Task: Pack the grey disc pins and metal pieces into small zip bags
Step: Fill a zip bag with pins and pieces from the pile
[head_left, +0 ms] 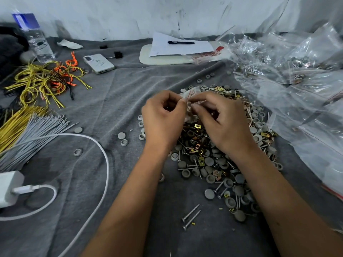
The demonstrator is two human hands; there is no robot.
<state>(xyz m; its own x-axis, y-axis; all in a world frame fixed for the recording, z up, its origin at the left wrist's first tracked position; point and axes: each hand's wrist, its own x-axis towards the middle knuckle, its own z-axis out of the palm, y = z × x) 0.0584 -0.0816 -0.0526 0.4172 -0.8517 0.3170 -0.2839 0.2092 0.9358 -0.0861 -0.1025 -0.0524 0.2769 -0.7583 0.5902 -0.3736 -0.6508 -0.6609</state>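
Note:
A heap of grey disc pins, screws and gold metal clips [213, 160] lies on the grey cloth, right of centre. Above its far side both hands meet on one small clear zip bag [189, 105] with a red seal line. My left hand [163, 117] pinches the bag's left edge between thumb and fingers. My right hand [220, 117] pinches its right edge at the top. The bag's lower part hangs between the hands, and what it holds is blurred. Two loose screws [191, 217] lie near the front of the heap.
A pile of clear zip bags [297, 76] fills the right side. On the left lie yellow and orange wires [48, 78], grey cable ties [35, 134], a white charger with its cable [11, 188], a phone [98, 63] and a water bottle [35, 38]. Paper with a pen [181, 42] sits at the back.

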